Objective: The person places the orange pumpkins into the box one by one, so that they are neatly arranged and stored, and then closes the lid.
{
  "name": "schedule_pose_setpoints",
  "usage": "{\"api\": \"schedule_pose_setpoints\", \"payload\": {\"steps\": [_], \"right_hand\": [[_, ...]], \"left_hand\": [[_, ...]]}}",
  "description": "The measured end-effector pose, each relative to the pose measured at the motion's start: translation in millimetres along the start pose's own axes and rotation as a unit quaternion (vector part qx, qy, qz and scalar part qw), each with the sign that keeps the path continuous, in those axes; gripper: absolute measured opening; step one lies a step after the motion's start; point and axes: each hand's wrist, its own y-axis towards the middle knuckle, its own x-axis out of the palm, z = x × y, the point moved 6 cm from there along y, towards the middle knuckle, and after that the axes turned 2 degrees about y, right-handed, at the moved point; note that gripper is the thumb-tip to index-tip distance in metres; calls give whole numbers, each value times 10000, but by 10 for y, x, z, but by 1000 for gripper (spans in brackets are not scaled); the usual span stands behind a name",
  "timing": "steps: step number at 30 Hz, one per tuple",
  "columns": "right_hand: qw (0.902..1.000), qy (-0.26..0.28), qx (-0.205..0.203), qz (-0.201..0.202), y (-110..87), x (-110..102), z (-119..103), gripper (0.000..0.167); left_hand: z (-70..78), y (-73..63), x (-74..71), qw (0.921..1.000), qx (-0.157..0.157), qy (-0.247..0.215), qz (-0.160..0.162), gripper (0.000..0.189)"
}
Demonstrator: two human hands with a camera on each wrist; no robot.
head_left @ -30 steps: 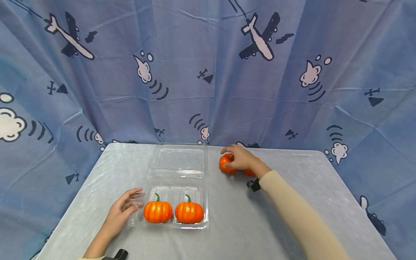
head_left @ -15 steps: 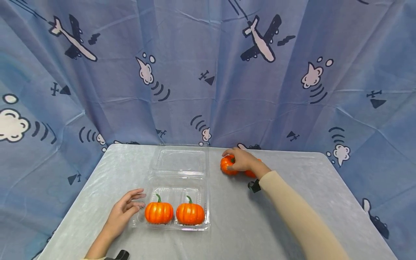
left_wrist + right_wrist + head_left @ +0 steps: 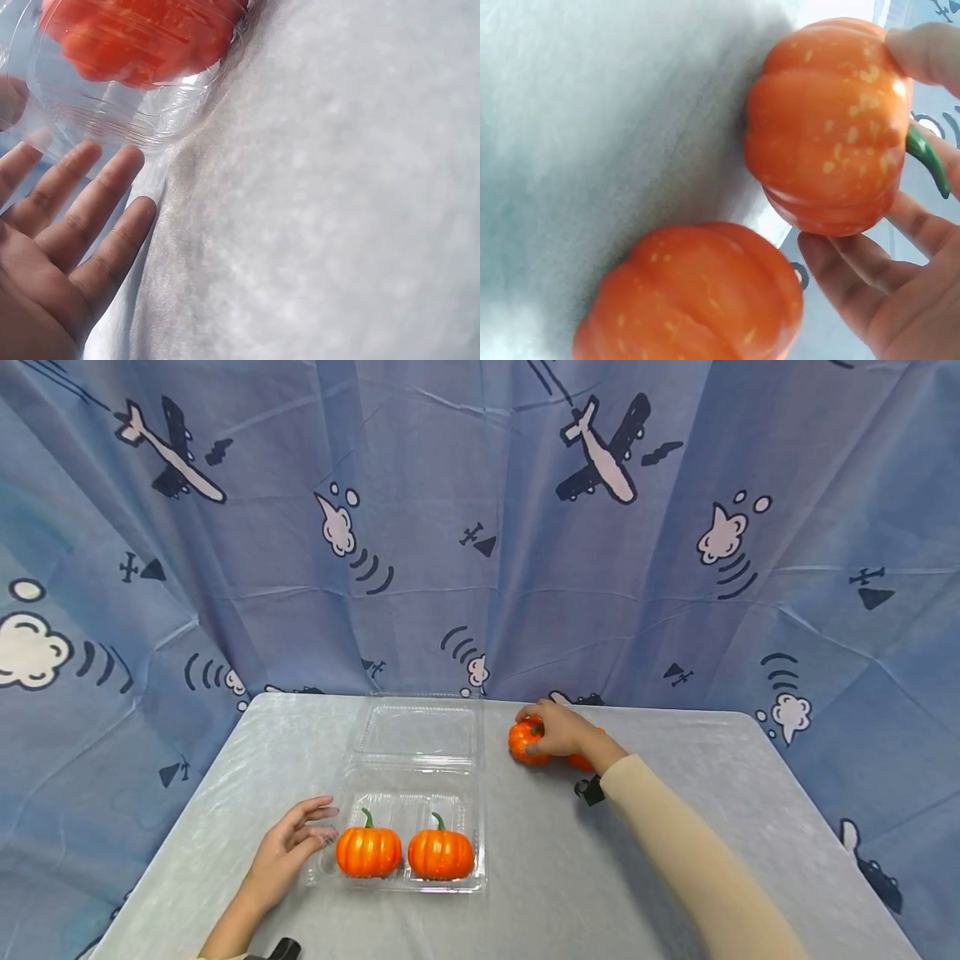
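I grasp a pumpkin with the fingers of my right hand, thumb on one side and fingertips on the other. It is glossy orange, squat and ribbed, speckled with small yellow flecks, and its curved green stem tapers to a thin tip. It is toward the far side of the desk, right of the clear box; I cannot tell whether it touches the surface. A second pumpkin, orange and flecked too, sits just beside it, partly hidden behind my wrist in the head view.

My left hand is relaxed, its fingers loosely extended at the box's left edge. Two upright pumpkins stand side by side in the box's near part, the lid laid back behind them.
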Motion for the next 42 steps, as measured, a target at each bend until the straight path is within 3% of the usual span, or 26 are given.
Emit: {"api": "schedule_pose_setpoints", "payload": {"steps": [10, 20, 42], "right_hand": [[9981, 129, -232, 563, -11, -51, -146, 53], [9941, 348, -671, 784, -70, -70, -346, 52], [9871, 555, -1316, 728, -176, -152, -961, 52]], "left_hand": [[-2, 5, -15, 10000, 71, -2, 36, 45], [30, 10, -15, 10000, 84, 3, 29, 43], [-12, 6, -8, 10000, -41, -44, -31, 45]]}}
